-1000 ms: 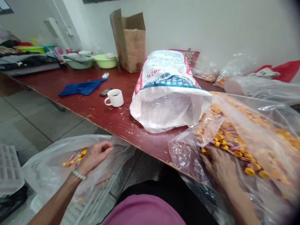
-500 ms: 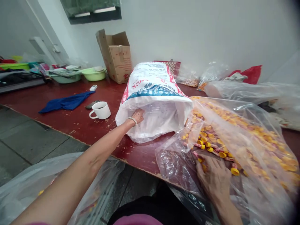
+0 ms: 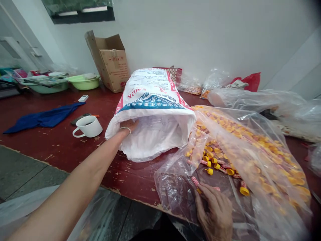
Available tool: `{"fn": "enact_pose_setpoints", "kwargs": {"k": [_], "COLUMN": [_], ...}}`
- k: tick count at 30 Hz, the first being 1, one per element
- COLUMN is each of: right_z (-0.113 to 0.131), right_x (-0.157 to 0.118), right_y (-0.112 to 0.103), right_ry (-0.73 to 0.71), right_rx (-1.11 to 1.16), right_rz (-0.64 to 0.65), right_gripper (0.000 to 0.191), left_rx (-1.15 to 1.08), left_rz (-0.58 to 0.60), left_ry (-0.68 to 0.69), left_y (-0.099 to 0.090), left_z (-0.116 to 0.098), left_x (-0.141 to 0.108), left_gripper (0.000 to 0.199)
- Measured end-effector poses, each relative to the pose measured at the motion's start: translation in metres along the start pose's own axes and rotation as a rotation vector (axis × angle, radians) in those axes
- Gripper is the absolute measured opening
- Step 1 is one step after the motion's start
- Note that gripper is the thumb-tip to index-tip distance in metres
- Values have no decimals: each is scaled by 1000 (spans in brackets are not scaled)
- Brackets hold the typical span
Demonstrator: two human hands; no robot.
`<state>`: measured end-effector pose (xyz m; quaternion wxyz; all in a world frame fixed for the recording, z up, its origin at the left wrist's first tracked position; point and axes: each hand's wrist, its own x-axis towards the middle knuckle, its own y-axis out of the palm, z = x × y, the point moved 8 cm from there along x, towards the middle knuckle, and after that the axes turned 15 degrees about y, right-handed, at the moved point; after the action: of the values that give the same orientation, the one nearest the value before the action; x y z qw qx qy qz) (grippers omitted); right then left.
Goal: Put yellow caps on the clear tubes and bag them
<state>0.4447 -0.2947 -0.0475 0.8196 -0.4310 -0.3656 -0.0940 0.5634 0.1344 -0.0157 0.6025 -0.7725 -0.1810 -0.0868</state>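
Note:
My left hand (image 3: 129, 125) reaches into the mouth of a white printed woven sack (image 3: 150, 88) lying on its side. Its fingers are partly hidden, and what they touch inside cannot be made out. My right hand (image 3: 216, 209) rests low at the opening of a clear plastic bag (image 3: 173, 187), fingers curled. A small pink patterned tube (image 3: 195, 181) with a yellow end sticks out between the thumb and fingers. Many loose pink tubes with yellow cup-shaped caps (image 3: 244, 190) lie in the bag, just beyond this hand.
A white mug (image 3: 88, 126) with dark liquid stands left of the sack, near a blue cloth (image 3: 45, 117). Behind are an open cardboard box (image 3: 114, 68), a green basin (image 3: 84, 82) and more plastic bags (image 3: 255, 100). The red table's edge (image 3: 82, 177) runs along the front.
The view has turned a little right. My left hand is deeper in the sack. My right hand has drawn back towards me, with a tube at its fingertips.

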Motion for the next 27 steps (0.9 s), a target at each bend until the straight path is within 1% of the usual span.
{"fn": "enact_pose_setpoints", "kwargs": {"k": [3, 5, 7, 9, 13, 16, 19, 20, 22, 23, 24, 25, 26, 27], "right_z": [-5, -8, -9, -8, -5, -6, -10, -11, -11, -9, -5, 1, 10, 21], "right_x": [-2, -3, -4, -4, -3, -2, -1, 0, 3, 6, 8, 12, 15, 19], "right_y": [0, 0, 0, 0, -1, -3, -7, -9, -16, -21, -25, -29, -32, -35], "right_ry": [47, 70, 78, 70, 52, 75, 134, 157, 218, 255, 292, 318, 327, 317], "right_rx": [64, 85, 79, 69, 60, 63, 92, 110, 163, 206, 254, 305, 357, 405], "right_rz": [-8, 1, 4, 2, -29, -56, -69, -67, -61, -54, -44, -28, -4, 29], "right_gripper": [25, 26, 27, 26, 23, 24, 25, 25, 26, 27, 28, 27, 27, 26], "left_rx": [73, 86, 81, 69, 33, 12, 2, 5, 12, -1, -40, -113, -214, -329], "left_rz": [-19, 6, 38, 58, 71, 60, 29, 9, -73, -127, -171, -189, -170, -117], "left_ry": [-17, -4, 11, 43, 149, 184, 133, 108, 76, 87, 125, 185, 257, 327], "left_y": [8, 17, 26, 33, 41, 43, 36, 30, 11, 0, -11, -20, -25, -27], "left_z": [-9, -18, -29, -43, -76, -91, -91, -91, -95, -102, -113, -127, -143, -161], "left_x": [-14, -23, -32, -41, -57, -65, -71, -74, -87, -96, -107, -119, -132, -144], "left_gripper": [47, 57, 62, 59, 44, 39, 30, 28, 25, 24, 23, 22, 21, 20]}}
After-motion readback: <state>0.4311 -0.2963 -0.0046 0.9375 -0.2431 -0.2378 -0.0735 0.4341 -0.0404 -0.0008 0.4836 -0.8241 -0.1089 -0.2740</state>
